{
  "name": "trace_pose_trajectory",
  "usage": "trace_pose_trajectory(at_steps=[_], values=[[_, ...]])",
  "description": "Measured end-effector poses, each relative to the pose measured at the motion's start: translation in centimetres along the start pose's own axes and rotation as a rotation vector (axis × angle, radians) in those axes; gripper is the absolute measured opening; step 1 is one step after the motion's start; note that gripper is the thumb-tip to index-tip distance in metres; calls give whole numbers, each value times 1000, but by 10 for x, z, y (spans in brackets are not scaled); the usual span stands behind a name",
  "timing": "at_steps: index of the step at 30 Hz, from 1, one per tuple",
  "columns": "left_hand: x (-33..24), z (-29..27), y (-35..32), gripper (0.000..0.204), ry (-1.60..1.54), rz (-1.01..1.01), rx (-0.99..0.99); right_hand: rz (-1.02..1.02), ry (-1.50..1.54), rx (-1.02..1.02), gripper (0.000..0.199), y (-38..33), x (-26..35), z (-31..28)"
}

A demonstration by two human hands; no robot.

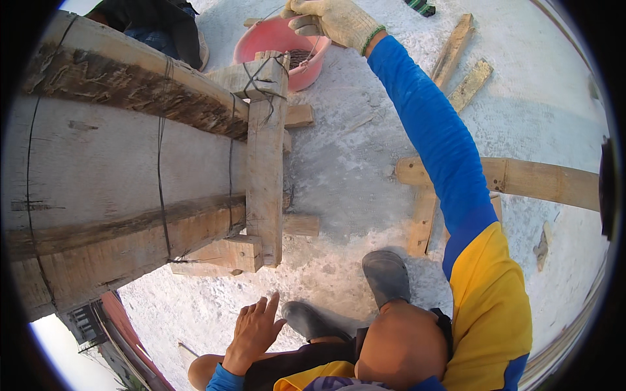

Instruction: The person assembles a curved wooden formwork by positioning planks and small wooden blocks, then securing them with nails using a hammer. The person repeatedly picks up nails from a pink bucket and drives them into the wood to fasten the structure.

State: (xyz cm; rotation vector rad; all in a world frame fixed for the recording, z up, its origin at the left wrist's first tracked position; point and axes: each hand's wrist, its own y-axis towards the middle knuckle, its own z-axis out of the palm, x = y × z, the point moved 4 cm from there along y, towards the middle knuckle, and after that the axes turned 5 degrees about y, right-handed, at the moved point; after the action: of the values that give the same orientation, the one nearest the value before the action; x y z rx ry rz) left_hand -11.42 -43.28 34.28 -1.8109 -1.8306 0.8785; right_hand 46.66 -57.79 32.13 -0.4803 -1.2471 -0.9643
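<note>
My right hand [336, 21], in a knitted work glove, reaches far forward over the rim of a pink pail [264, 36]. Its fingers are curled round what looks like the pail's thin wire handle. A bundle of dark, thin rods or wires [298, 58] lies inside the pail. Close to my body, my bare left hand [254, 329] rests by my left knee with its fingers stretched out, holding nothing. Ahead of it stands a wooden form [124, 156] of timbers and panel, bound with dark wire. An upright board [265, 163] crosses its end.
Wood pieces lie on the pale, dusty ground: a long plank [544, 182] at the right, another [453, 52] farther off and a short block [300, 225] by the form. A person in dark clothing [156, 29] is beyond the form. My grey shoes [386, 277] stand on the ground.
</note>
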Motion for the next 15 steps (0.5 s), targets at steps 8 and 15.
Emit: trace_pose_trajectory(at_steps=[8, 15], values=[[-41, -14, 10, 69, 198, 181, -95, -28, 535, 227, 23, -131, 33, 16], [-72, -29, -1, 69, 225, 267, -139, 20, 943, 236, 25, -202, 27, 25]])
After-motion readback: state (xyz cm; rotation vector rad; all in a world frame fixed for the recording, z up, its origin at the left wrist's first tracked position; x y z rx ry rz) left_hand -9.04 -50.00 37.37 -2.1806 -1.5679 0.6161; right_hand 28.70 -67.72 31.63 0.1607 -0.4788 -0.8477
